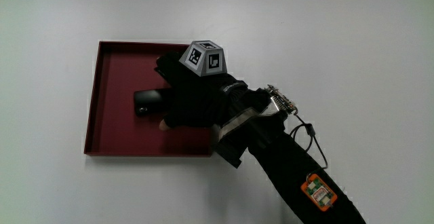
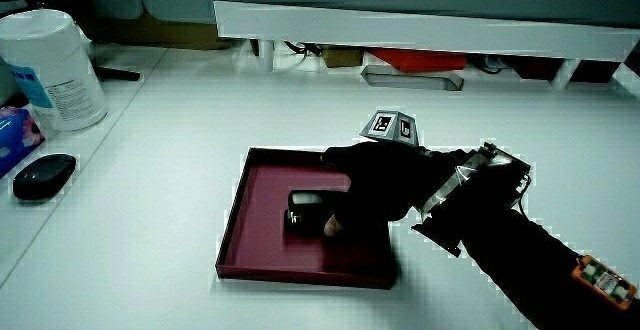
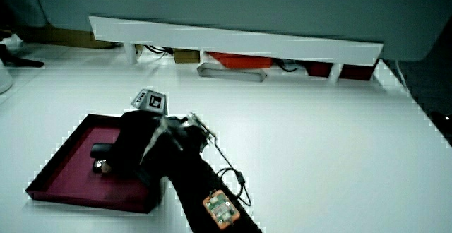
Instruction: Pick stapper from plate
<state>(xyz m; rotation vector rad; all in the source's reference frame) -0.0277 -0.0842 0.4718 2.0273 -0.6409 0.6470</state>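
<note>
Because the dark red tray (image 1: 93, 102) has a raised rim all round and sits loose on the white table (image 1: 380, 47), the first risk I see is dragging it: if I pull the stapler (image 1: 144, 102) sideways instead of straight up, its free end may catch that rim and slide or tip the whole tray. The stapler lies flat on the tray floor, about midway between the tray's edges, black and low, with only 1 end showing clear of my glove. In a side view that end (image 2: 303, 208) looks blunt and smooth, so I judge it offers little for a pinch to bite on.

My hand (image 1: 193, 98) is down over the rest of the stapler, fingers curled round its body, and 1 pale fingertip (image 1: 163, 124) presses at the side of it nearer to me. So my grip is closed on the stapler, though it has not left the tray. I hold it toward 1 end, I think, and that is the 2nd risk: the uncovered end could sag or swing as I lift, and the stapler could pivot out of my fingers and drop back. A 3rd: squeezing top to bottom may only fold the arm down rather than hold it.

The patterned cube (image 1: 204, 58) rides on the back of my hand, and my forearm (image 1: 285, 163) crosses the tray's near corner low, so a lazy lift could nudge that corner
</note>
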